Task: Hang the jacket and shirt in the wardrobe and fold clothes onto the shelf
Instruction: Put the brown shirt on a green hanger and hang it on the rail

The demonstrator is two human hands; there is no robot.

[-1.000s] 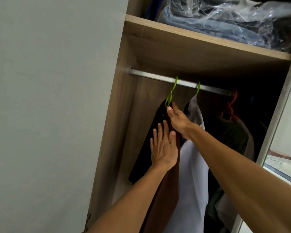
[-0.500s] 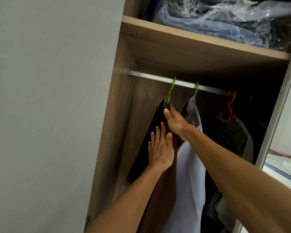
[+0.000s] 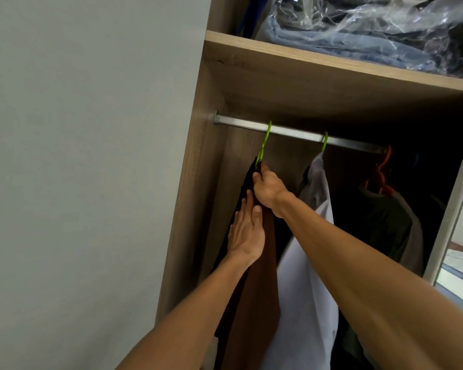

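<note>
A dark brown and black jacket (image 3: 254, 284) hangs from a green hanger (image 3: 264, 141) hooked on the metal rail (image 3: 294, 130) at the wardrobe's left end. My right hand (image 3: 269, 188) is closed on the jacket's collar just under the hanger's neck. My left hand (image 3: 246, 231) lies flat against the jacket's left side, fingers together and pointing up. To the right, a pale grey shirt (image 3: 305, 263) hangs on a second green hanger (image 3: 324, 141).
Further right an orange hanger (image 3: 382, 169) carries a dark green garment (image 3: 385, 222). The wooden shelf (image 3: 332, 62) above holds blue and dark clothes in clear plastic (image 3: 372, 25). A grey wall (image 3: 78, 156) stands at left, the wardrobe's door frame (image 3: 455, 198) at right.
My right hand has closed around the jacket's collar and pushed the green hanger leftward, away from the shirt. My left hand has slid up along the jacket.
</note>
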